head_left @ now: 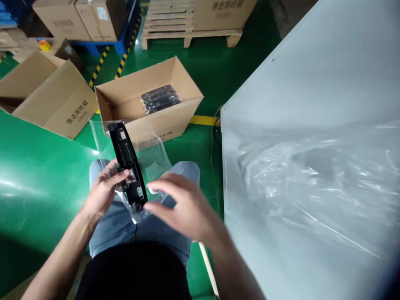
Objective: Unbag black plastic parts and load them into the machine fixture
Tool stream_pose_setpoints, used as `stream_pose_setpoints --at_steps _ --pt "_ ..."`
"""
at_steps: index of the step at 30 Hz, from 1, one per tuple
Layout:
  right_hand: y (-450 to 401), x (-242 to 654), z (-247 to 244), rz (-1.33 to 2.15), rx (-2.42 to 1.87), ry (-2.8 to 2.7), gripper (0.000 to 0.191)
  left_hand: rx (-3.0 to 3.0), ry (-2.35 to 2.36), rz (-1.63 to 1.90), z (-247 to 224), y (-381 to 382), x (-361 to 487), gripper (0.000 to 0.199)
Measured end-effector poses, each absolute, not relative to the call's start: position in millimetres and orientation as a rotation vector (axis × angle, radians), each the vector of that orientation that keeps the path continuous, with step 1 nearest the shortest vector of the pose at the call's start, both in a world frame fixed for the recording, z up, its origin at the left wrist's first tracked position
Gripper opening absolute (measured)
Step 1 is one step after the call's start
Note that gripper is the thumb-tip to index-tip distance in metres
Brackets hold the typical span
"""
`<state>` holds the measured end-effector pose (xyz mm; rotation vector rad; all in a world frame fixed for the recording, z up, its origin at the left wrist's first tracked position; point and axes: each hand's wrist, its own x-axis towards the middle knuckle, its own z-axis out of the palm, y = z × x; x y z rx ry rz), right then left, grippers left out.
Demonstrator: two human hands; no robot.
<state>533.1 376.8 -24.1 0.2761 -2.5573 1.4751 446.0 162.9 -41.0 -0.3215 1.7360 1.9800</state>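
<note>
Over my lap, my left hand [104, 187] grips a long black plastic panel [125, 156], its thumb across the face and its fingers behind. The panel is tilted, with recesses and several small light patches on the side facing me. A clear plastic bag [153, 154] spreads around and behind it; whether the panel lies inside the bag I cannot tell. Beside the panel's lower end is my right hand [181, 204], slightly blurred, thumb and fingers apart. Its thumb tip is at the panel's edge, and something whitish shows at a fingertip.
An open cardboard box [150, 125] ahead contains several wrapped black panels [161, 100]. Another open box [59, 104] stands left of it. To my right, a pale grey surface [250, 258] carries a heap of clear plastic bags [315, 175]. A wooden pallet [168, 21] stands farther off.
</note>
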Motion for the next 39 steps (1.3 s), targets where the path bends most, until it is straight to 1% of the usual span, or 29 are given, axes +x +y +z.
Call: stream_pose_setpoints --at_steps 1,3,5,6,7,10,11,13,16,21,23,24,26,27,28,30,32,33,34,35,37,39 --pt "359.6 539.7 -31.8 1.37 0.28 -2.613 0.035 -0.36 1.726 2.029 -41.5 167.6 445.4 0.047" --pt "332.7 549.6 -44.2 1.126 0.217 -2.684 0.045 -0.432 1.702 2.097 -43.4 175.1 445.7 0.047" --pt "317.3 555.1 -52.9 0.985 0.171 -2.678 0.055 -0.473 1.666 2.132 -46.4 180.0 447.5 0.047" --pt "313.1 556.6 -56.5 0.951 0.168 -2.66 0.057 -0.485 1.651 2.145 -48.2 181.6 448.5 0.047" --pt "310.5 557.5 -60.1 0.923 0.175 -2.641 0.053 -0.491 1.642 2.157 -49.9 182.7 449.5 0.047" --pt "306.0 558.1 -71.3 0.817 0.196 -2.592 0.019 -0.498 1.657 2.177 -54.8 184.1 450.9 0.047" --pt "304.2 558.2 -75.1 0.794 0.204 -2.569 0.017 -0.499 1.668 2.18 -56.2 184.4 450.9 0.048" --pt "299.0 558.5 -82.2 0.781 0.238 -2.529 0.02 -0.486 1.677 2.199 -58.4 185.3 450.3 0.05" --pt "289.4 559.0 -90.4 0.773 0.303 -2.487 0.02 -0.462 1.659 2.234 -61.0 188.4 449.0 0.052" --pt "282.6 563.5 -101.0 0.804 0.318 -2.445 0.022 -0.456 1.595 2.26 -63.6 192.7 444.8 0.048" --pt "286.1 569.2 -106.4 0.964 0.322 -2.376 0.02 -0.455 1.577 2.266 -63.6 190.9 442.7 0.049" --pt "289.0 572.5 -110.1 1.107 0.283 -2.317 0.017 -0.458 1.578 2.266 -63.3 189.0 442.0 0.049" --pt "296.5 576.9 -119.7 1.48 0.01 -2.157 0.008 -0.465 1.585 2.254 -62.9 184.0 442.3 0.051" --pt "300.7 576.9 -125.5 1.687 -0.231 -2.047 0.012 -0.469 1.586 2.241 -62.9 181.3 443.4 0.052" --pt "304.9 575.0 -131.4 1.895 -0.51 -1.904 0.02 -0.473 1.581 2.223 -63.1 178.8 445.3 0.053" --pt "313.2 565.9 -141.9 2.302 -1.006 -1.51 0.044 -0.491 1.545 2.179 -64.3 174.5 450.7 0.056" --pt "320.1 553.6 -147.9 2.656 -1.219 -1.079 0.07 -0.514 1.492 2.147 -66.5 171.5 456.9 0.058" --pt "322.9 547.8 -148.5 2.784 -1.219 -0.91 0.075 -0.522 1.467 2.137 -67.9 170.3 459.8 0.058" --pt "325.2 543.0 -147.8 2.861 -1.184 -0.802 0.075 -0.524 1.448 2.126 -69.3 169.2 462.3 0.057" --pt "326.9 539.4 -146.1 2.887 -1.138 -0.75 0.07 -0.52 1.438 2.115 -70.7 168.1 464.3 0.056" --pt "329.0 535.6 -141.5 2.83 -1.079 -0.743 0.058 -0.496 1.439 2.092 -73.6 165.9 466.5 0.055" --pt "330.6 535.6 -139.3 2.715 -1.062 -0.775 0.055 -0.478 1.456 2.082 -76.3 163.6 466.7 0.057"
